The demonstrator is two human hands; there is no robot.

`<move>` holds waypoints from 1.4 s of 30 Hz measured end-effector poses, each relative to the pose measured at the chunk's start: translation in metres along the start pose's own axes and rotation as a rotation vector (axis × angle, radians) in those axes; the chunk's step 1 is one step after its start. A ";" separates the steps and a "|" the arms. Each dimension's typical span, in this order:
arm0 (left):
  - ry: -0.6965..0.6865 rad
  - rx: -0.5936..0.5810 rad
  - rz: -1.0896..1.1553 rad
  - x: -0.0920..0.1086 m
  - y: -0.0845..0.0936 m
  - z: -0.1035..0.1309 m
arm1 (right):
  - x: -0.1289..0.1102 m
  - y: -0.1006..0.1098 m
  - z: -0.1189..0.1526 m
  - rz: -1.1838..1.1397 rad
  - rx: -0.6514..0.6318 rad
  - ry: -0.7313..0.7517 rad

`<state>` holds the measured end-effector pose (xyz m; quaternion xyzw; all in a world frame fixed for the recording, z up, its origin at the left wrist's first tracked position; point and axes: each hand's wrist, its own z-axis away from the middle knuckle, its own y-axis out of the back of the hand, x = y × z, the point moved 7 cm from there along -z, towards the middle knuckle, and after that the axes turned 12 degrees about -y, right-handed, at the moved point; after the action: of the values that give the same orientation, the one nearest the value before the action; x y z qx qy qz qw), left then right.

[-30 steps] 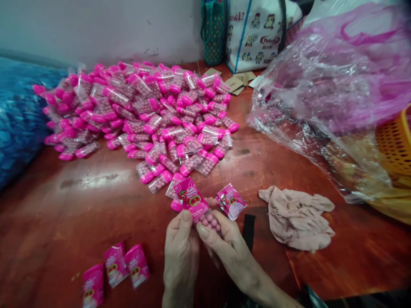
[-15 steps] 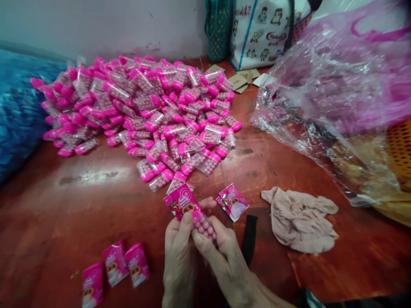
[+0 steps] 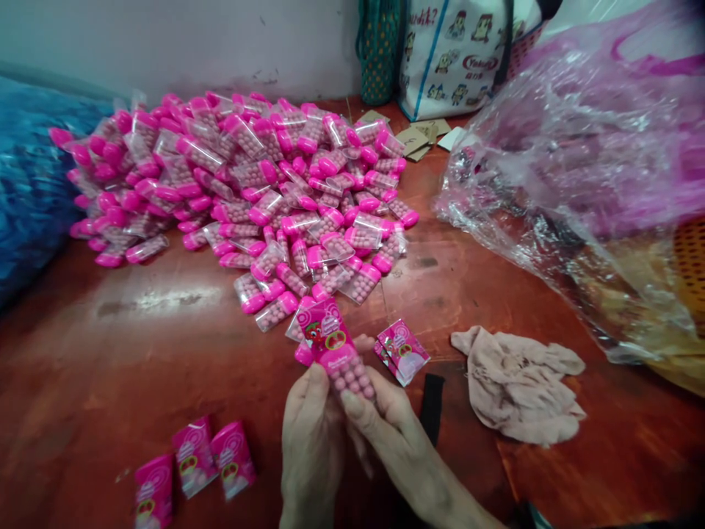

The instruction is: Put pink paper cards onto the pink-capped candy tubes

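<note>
Both hands meet on one small clear candy container (image 3: 352, 378) full of pink balls, its upper part covered by a shiny pink printed sleeve (image 3: 327, 330). My left hand (image 3: 309, 441) is closed at its left side, thumb pressed near the sleeve's lower edge. On the right, my right hand (image 3: 393, 433) pinches the bare lower end between thumb and fingers. Flat printed sleeves (image 3: 405, 353) lie just beyond the right hand. Three sleeved candy packs (image 3: 194, 457) rest at the lower left. A large heap of unsleeved pink-capped containers (image 3: 242, 176) spreads behind the hands.
A crumpled pinkish cloth (image 3: 521, 386) and a black strip (image 3: 432, 408) lie to the right. Clear and pink plastic bags (image 3: 578, 169) cover the right side by an orange basket (image 3: 691, 264). A blue bag (image 3: 33, 191) bulges at left; a printed tote (image 3: 449, 59) stands behind.
The held container has turned slightly more upright, and more of its printed sleeve face shows. The hands keep their grip. The whole view has shifted a little.
</note>
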<state>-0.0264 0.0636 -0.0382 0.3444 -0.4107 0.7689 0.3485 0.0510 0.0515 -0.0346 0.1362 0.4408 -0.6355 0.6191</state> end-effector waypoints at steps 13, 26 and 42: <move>-0.029 -0.054 -0.064 -0.001 -0.012 0.013 | -0.007 0.004 0.006 0.133 0.208 0.114; 0.001 -0.235 -0.020 -0.008 -0.019 0.013 | -0.054 0.037 0.012 0.412 0.468 0.305; -0.158 -0.162 -0.337 -0.003 -0.012 0.008 | -0.013 0.043 -0.004 0.041 0.350 0.135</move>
<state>-0.0127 0.0609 -0.0324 0.4382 -0.4339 0.6349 0.4654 0.0908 0.0696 -0.0447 0.2929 0.3613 -0.6790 0.5680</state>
